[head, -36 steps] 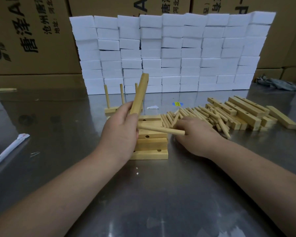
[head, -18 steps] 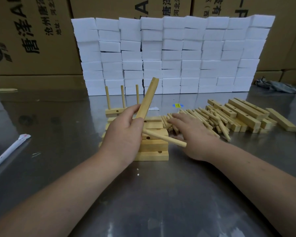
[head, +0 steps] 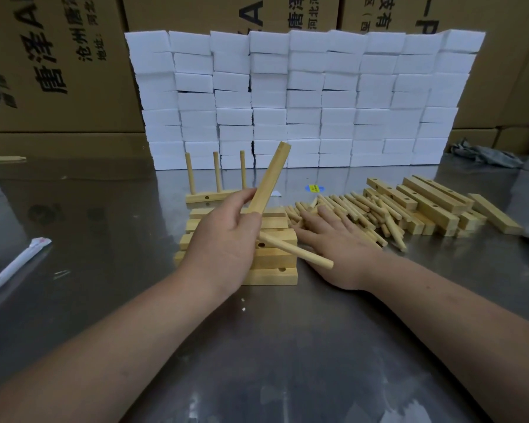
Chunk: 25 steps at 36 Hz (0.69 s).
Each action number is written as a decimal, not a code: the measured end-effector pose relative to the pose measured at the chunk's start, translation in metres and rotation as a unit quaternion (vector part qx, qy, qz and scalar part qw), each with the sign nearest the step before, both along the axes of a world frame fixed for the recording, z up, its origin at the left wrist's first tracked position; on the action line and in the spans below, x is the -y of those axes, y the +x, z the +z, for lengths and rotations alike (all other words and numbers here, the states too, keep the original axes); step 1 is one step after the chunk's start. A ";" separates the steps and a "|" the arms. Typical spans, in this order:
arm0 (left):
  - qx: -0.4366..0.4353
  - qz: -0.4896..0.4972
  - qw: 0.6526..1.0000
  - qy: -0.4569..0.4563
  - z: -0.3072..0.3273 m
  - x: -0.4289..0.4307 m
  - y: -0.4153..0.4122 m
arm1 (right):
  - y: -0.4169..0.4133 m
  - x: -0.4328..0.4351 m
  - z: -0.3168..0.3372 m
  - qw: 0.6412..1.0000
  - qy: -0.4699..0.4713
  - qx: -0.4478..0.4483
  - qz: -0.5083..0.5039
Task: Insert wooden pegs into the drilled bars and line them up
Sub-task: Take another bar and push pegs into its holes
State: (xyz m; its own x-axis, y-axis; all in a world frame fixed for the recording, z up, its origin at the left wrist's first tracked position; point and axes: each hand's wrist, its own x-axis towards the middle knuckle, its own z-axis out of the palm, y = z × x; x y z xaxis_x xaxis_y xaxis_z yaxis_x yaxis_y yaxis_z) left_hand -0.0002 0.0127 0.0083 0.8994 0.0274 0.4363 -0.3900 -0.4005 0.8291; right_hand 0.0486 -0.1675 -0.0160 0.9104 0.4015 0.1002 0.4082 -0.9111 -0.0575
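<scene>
**Bar in the left hand, right hand down on the peg pile**

The left hand point(head: 223, 242) grips 1 drilled bar point(head: 269, 178), thumb and fingers curled round its lower part, and the bar tilts up and to the right above the desk point(head: 287, 346). A peg point(head: 297, 250) sticks out from under that hand toward the lower right; the hand hides where it meets the bar, so I can't tell if it sits in a hole.

The right hand point(head: 339, 239) lies flat with straight fingers on the loose pegs point(head: 358, 206), gripping nothing.

Below the left hand is a row of bars point(head: 275, 276) lying side by side. Just behind it stands a bar with 3 upright pegs point(head: 208, 196). More bars point(head: 425, 203) are heaped right of the loose pegs.

A wall of white foam blocks point(head: 303, 96) runs along the back, with cardboard boxes point(head: 58, 71) behind it.
</scene>
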 end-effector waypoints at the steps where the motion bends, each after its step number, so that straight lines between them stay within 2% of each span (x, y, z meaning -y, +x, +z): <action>1: -0.001 -0.002 1.000 0.001 0.000 0.000 0.000 | 0.000 0.000 0.000 1.000 0.002 -0.006 0.006; 4: 0.001 0.001 1.000 0.000 0.000 0.000 -0.001 | 0.000 0.000 0.001 1.000 0.020 0.001 0.006; 7: -0.003 0.005 1.000 0.005 0.000 -0.001 -0.001 | 0.000 -0.002 0.002 0.997 0.047 0.058 -0.020; 14: -0.008 0.007 1.000 0.003 0.001 -0.001 -0.001 | 0.003 -0.001 0.002 0.990 0.010 0.118 -0.081; 20: -0.013 -0.010 1.000 0.004 0.003 -0.001 -0.002 | 0.006 0.005 0.004 0.989 0.035 0.086 -0.111; 25: -0.014 -0.016 1.000 -0.003 0.005 -0.001 -0.004 | 0.004 0.002 0.005 0.983 0.019 0.115 -0.139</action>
